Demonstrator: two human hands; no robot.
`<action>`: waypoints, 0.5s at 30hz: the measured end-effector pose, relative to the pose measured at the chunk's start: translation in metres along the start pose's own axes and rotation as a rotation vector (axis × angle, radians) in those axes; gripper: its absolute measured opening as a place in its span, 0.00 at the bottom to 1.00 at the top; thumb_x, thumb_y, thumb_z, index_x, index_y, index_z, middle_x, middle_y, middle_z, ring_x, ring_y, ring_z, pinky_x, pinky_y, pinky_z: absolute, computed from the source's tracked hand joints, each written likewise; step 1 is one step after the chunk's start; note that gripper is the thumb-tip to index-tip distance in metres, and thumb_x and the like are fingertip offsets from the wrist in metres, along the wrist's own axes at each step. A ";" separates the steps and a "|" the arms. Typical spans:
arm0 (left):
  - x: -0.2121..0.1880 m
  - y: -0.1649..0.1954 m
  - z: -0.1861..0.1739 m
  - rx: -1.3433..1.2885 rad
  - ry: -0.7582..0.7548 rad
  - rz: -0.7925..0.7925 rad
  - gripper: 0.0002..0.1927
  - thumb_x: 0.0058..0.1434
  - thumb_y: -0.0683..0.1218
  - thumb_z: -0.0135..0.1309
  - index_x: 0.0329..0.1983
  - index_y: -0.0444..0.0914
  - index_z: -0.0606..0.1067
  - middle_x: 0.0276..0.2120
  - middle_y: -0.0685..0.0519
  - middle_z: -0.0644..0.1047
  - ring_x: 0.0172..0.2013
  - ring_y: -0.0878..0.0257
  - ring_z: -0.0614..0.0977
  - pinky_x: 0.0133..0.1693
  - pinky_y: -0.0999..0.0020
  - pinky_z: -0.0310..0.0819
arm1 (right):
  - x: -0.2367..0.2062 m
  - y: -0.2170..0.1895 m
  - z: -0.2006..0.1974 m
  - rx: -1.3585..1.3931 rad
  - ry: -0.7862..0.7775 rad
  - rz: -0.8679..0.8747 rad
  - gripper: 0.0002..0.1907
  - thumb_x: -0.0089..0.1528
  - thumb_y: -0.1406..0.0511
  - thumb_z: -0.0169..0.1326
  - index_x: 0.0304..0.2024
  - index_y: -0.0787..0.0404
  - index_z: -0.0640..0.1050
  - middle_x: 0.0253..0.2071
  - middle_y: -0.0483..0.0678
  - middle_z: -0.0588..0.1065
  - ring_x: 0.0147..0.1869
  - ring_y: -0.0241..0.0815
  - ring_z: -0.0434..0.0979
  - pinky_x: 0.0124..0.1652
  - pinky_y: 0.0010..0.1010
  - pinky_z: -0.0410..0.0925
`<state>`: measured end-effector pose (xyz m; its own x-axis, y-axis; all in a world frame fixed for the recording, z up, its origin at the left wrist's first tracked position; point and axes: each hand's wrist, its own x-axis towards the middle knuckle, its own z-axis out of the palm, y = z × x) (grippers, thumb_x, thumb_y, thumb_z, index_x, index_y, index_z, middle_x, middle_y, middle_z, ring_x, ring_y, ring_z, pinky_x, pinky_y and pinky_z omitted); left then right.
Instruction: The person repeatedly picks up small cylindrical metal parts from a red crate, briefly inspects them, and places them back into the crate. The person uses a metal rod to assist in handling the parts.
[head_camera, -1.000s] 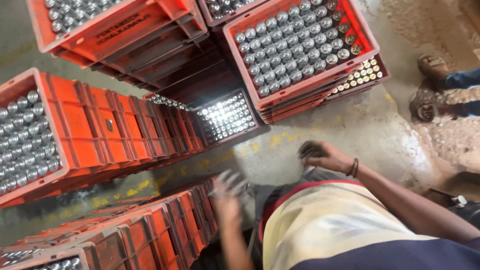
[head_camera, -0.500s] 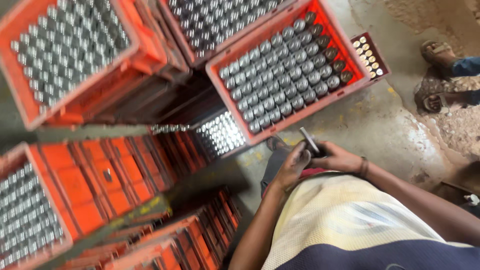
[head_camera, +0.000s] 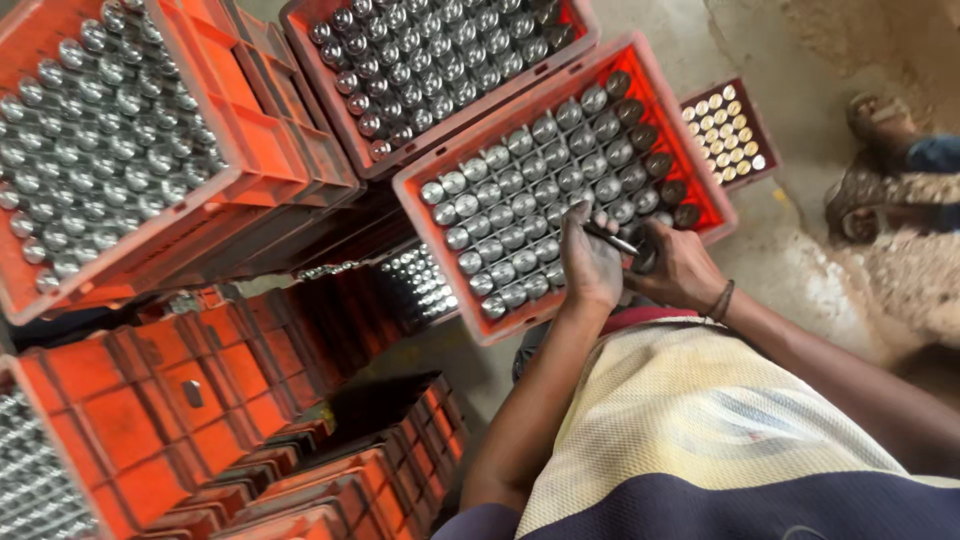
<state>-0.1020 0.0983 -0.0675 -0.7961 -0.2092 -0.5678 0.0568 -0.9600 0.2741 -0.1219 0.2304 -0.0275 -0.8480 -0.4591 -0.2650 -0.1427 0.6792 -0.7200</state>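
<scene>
Head view: both hands grip a slim dark metal rod.

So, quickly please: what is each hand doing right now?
Left hand: closed on a thin dark tool.
Right hand: closed around a dark cylindrical part.

Metal cylinders stand in rows in a crate; a second filled crate lies behind it, stacked crates to its left.
</scene>
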 end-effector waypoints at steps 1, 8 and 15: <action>0.006 -0.010 0.010 0.058 0.020 0.063 0.13 0.65 0.51 0.61 0.38 0.44 0.68 0.26 0.61 0.65 0.28 0.70 0.68 0.32 0.72 0.66 | 0.006 0.006 -0.007 -0.015 -0.011 0.040 0.27 0.48 0.62 0.70 0.45 0.66 0.74 0.32 0.59 0.79 0.38 0.55 0.82 0.38 0.41 0.73; 0.017 -0.025 0.064 0.247 0.131 0.145 0.23 0.66 0.51 0.58 0.22 0.48 0.58 0.13 0.64 0.54 0.12 0.72 0.55 0.15 0.71 0.49 | 0.033 0.041 -0.049 0.640 -0.345 -0.303 0.41 0.49 0.69 0.69 0.63 0.69 0.66 0.48 0.55 0.77 0.51 0.40 0.77 0.49 0.34 0.73; 0.017 -0.032 0.082 0.150 0.106 0.221 0.08 0.66 0.50 0.57 0.34 0.43 0.74 0.14 0.63 0.55 0.13 0.72 0.55 0.18 0.71 0.52 | 0.043 0.044 -0.061 0.177 -0.178 -0.241 0.43 0.49 0.69 0.69 0.62 0.63 0.61 0.42 0.49 0.77 0.46 0.37 0.77 0.46 0.34 0.71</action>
<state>-0.1671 0.1405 -0.0223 -0.7065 -0.4365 -0.5571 0.1265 -0.8523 0.5075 -0.1959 0.2752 -0.0317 -0.6958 -0.6977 -0.1703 -0.2243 0.4364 -0.8713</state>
